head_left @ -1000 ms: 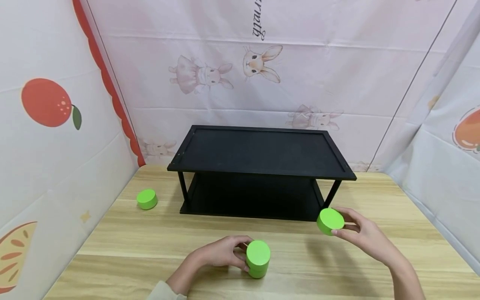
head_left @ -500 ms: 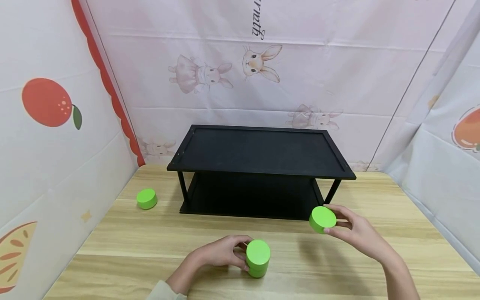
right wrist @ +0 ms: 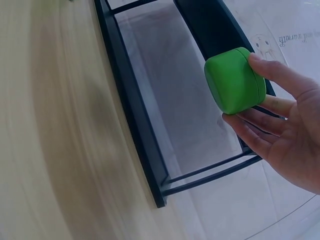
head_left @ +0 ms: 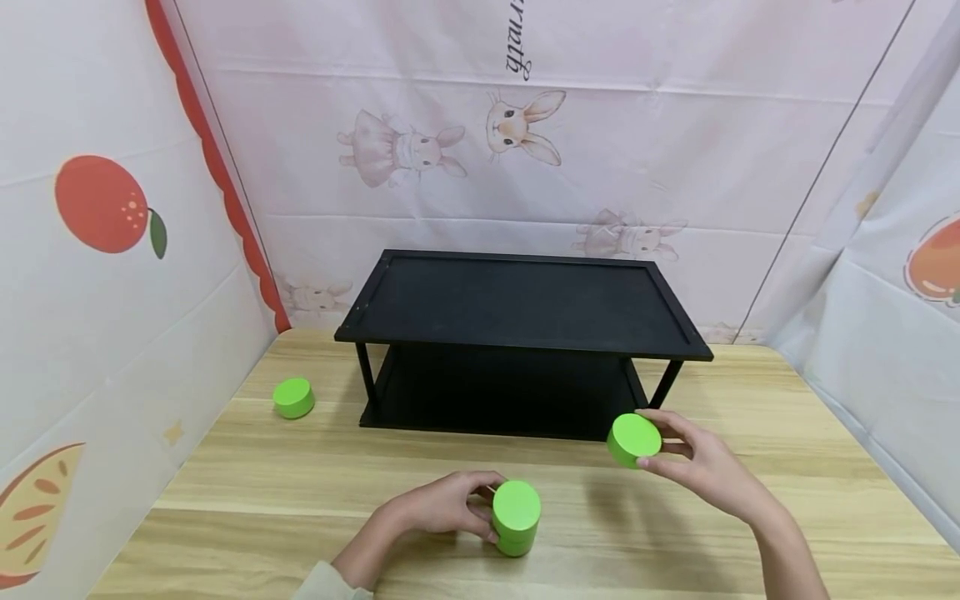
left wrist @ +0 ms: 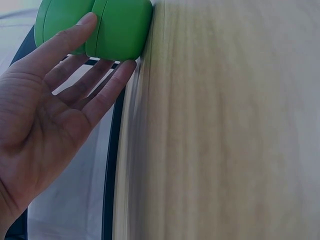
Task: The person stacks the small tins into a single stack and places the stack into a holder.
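Near the front of the wooden table, my left hand (head_left: pixel 444 502) holds a stack of two green round lidded tins (head_left: pixel 516 515). Its thumb (left wrist: pixel 75 36) lies across the seam between them, and fingertips touch the lower one in the left wrist view. My right hand (head_left: pixel 711 468) grips another green tin (head_left: pixel 634 440) between thumb and fingers, raised over the table with its top tilted. A lid seam runs round this tin (right wrist: pixel 232 82) near the thumb. A further green tin (head_left: pixel 293 398) sits alone on the table at the left.
A black two-tier rack (head_left: pixel 517 304) stands at the back middle, its front right post (head_left: pixel 665 385) just behind the right hand. The wooden tabletop (head_left: pixel 360 462) runs between patterned cloth walls (head_left: pixel 480 167) at the back and both sides.
My right hand has moved left with its green tin, towards the stack. The left hand and the stacked tins have stayed in place.
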`<control>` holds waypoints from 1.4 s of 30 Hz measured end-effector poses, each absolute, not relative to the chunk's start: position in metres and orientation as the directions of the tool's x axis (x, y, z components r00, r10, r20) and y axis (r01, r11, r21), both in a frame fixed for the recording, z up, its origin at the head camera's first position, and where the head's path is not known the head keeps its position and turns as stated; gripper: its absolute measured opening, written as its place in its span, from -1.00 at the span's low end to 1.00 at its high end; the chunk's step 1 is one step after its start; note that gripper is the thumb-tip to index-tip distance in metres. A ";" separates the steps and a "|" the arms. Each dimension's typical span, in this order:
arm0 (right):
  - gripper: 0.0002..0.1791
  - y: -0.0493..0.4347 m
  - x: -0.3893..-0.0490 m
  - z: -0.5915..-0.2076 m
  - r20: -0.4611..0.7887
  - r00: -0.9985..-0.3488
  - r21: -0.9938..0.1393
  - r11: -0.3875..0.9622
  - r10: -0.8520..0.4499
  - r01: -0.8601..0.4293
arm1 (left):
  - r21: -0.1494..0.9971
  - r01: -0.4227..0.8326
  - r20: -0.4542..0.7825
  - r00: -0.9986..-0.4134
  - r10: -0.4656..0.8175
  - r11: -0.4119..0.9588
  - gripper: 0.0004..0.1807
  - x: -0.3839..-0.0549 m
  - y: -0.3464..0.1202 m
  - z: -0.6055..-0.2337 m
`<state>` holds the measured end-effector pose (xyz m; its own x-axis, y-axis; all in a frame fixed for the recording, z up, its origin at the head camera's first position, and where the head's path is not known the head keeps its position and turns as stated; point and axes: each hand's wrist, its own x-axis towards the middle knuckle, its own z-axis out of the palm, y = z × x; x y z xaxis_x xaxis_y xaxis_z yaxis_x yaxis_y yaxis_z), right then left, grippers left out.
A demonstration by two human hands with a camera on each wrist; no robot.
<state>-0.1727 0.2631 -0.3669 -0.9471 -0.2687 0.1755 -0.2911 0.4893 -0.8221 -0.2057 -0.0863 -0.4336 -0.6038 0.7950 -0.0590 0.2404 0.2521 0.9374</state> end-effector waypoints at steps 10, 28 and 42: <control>-0.42 0.259 -0.175 -0.369 0.190 -0.937 -0.820 0.477 -0.294 -0.316 | 0.926 0.289 -0.028 -0.591 0.806 0.245 -0.46 -0.207 -0.087 -0.436; -0.37 0.248 -0.175 -0.366 0.179 -0.929 -0.823 0.468 -0.324 -0.322 | 0.901 0.339 -0.020 -0.591 0.806 0.271 -0.47 -0.208 -0.087 -0.436; -0.34 0.240 -0.172 -0.359 0.194 -0.916 -0.803 0.479 -0.351 -0.354 | 0.907 0.326 -0.025 -0.593 0.805 0.268 -0.48 -0.207 -0.087 -0.435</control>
<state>-0.1717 0.2402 -0.3586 -0.9160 -0.3511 0.1940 -0.3538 0.4793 -0.8032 -0.2071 -0.0871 -0.4350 -0.5928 0.8050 -0.0247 0.3256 0.2676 0.9069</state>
